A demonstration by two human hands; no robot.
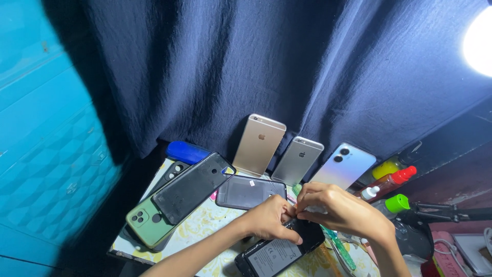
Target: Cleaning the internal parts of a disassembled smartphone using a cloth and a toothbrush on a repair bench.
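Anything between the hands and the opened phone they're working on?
Nothing visible. Both the left hand and right hand rest directly on the top end of the opened black phone. The other phones lie or lean behind, clear of it.

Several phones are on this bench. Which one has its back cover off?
The black phone at the front edge, under both hands: its battery with a pale label is exposed. The left hand and right hand work at its top end. The others show closed backs.

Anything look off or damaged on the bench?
The black phone under both hands, left hand and right hand, lies with its back off, battery showing. A loose dark back cover rests askew across the green phone. No spills visible.
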